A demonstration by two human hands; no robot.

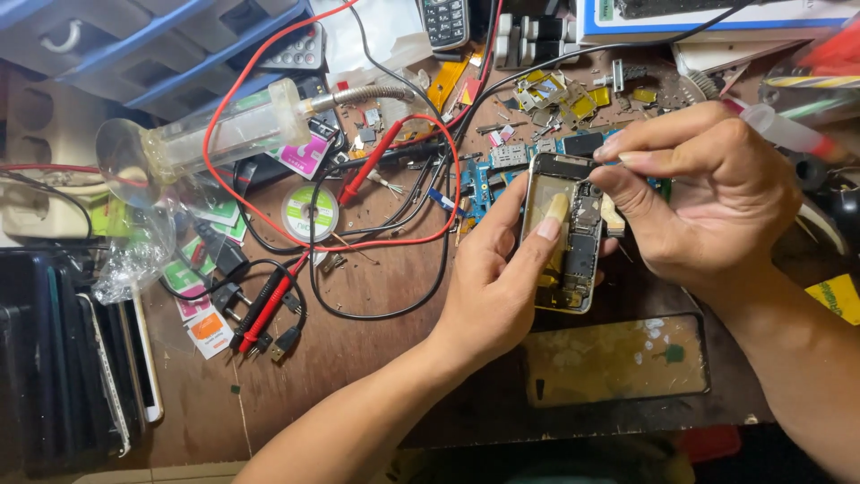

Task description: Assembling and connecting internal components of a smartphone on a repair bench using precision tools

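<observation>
The left hand [502, 287] was curled around an opened phone [564, 235], thumb lying on its inside, while the right hand [708, 197] pinched its fingers shut at the phone's top edge; what they gripped was too small to tell. The phone stood long-ways, top pointing away from the person, above the brown table [358, 358]. Off to the left lay small green and orange labels [208, 330], a pink label [305, 157] and a round green solder reel [310, 212].

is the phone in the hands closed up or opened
Opened. The phone, held in the left hand, has its back cover off, with circuit board and metal parts bare; the right hand touches its top edge.
</observation>
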